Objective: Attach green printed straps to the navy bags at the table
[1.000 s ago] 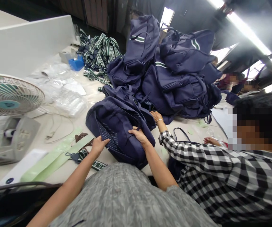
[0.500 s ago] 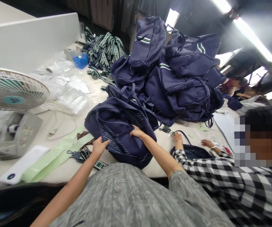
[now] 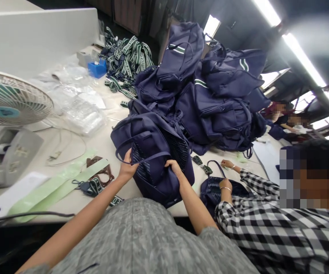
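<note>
A navy bag lies in front of me on the table, its mouth spread and a printed lining showing. My left hand grips the bag's near left edge, close to a thin navy handle. On the other side, my right hand is closed on the fabric by the opening; its fingertips are partly hidden in the folds. A green-and-white lettered strap lies to the left of the bag, partly behind my left forearm.
Navy bags are heaped at the back, beside a pile of lettered straps. At left are a fan, clear plastic bags and pale green strips. A co-worker in a checked shirt handles another bag close on my right.
The bag has turned and shifted slightly right, and its handle now arches beside my left hand. Both my hands moved a little right. The co-worker's hands have moved at their bag.
</note>
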Demonstrator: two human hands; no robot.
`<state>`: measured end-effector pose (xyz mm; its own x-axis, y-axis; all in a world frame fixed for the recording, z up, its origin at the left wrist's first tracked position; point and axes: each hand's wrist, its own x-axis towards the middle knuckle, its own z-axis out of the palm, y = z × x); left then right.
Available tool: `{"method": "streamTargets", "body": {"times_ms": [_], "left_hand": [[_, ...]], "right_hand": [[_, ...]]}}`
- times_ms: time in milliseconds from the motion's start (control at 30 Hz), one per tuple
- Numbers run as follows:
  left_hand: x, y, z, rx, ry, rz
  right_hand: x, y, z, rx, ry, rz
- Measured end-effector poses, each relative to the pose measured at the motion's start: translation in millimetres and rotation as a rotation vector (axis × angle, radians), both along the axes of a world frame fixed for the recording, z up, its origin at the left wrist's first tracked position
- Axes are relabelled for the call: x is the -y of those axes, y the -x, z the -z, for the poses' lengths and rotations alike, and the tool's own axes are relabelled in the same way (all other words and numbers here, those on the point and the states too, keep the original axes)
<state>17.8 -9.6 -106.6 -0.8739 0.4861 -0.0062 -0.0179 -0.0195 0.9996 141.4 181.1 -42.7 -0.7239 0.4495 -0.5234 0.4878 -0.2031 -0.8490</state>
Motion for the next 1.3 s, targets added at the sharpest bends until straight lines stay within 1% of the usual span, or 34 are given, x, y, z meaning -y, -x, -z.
{"method": "streamTargets", "body": {"times_ms": [67, 133, 200, 300, 333, 400, 467, 500, 567, 633, 667, 733, 833, 933, 1033, 1133, 1233, 1300], "left_hand": [[-5.8, 2.7, 1.7, -0.024, 0.032, -0.019], [-8.2, 3.6, 6.5, -0.018, 0.078, -0.024], [-6.9, 3.0, 13.1, 0.016, 0.129, -0.011], [-1.6, 1.5, 21.5, 0.036, 0.218, -0.013], [-0.1, 1.1, 22.8, 0.026, 0.256, -0.024], [1.8, -0.2, 22.1, -0.028, 0.333, -0.047], [2.5, -3.0, 17.5, -0.151, 0.382, -0.106], [3.0, -5.0, 14.1, -0.252, 0.400, -0.156], [5.0, -9.8, 6.8, -0.507, 0.444, -0.248], [8.7, -14.5, 0.8, -0.751, 0.522, -0.263], [10.8, -16.5, -1.1, -0.843, 0.555, -0.228], [14.6, -19.8, -2.1, -0.953, 0.584, -0.107], [18.0, -22.6, 0.8, -0.968, 0.566, 0.016], [19.2, -22.7, 3.6, -0.937, 0.581, 0.052], [18.7, -19.8, 4.0, -0.917, 0.604, 0.115], [16.6, -16.6, 3.9, -0.856, 0.562, 0.179], [13.6, -16.5, 4.2, -0.802, 0.509, 0.186], [11.5, -17.7, 4.0, -0.784, 0.514, 0.179]], "right_hand": [[3.2, -0.6, -4.2, -0.043, 0.024, 0.032], [10.8, 4.1, -7.4, -0.105, 0.038, -0.002], [19.3, 12.8, -9.1, -0.138, -0.014, -0.061], [24.3, 26.1, -8.8, -0.061, -0.184, -0.098], [23.1, 29.0, -7.9, -0.031, -0.211, -0.099], [18.0, 31.1, -5.1, -0.007, -0.173, -0.105], [12.4, 28.9, -1.6, -0.008, -0.058, -0.091], [10.6, 26.8, 0.2, -0.003, 0.009, -0.076], [9.7, 22.1, 3.3, 0.020, 0.135, -0.051], [12.0, 18.5, 5.1, 0.027, 0.214, -0.045], [13.6, 17.4, 5.6, 0.023, 0.234, -0.047], [16.8, 16.2, 6.0, 0.013, 0.258, -0.058], [20.4, 16.0, 5.5, -0.003, 0.298, -0.060], [23.5, 15.6, 3.1, -0.026, 0.316, -0.055], [26.9, 14.5, -1.2, -0.029, 0.313, -0.043], [29.1, 13.3, -4.0, -0.035, 0.301, -0.036], [28.8, 13.4, -1.6, -0.056, 0.284, -0.045], [27.5, 14.4, 2.9, -0.081, 0.257, -0.060]]}}
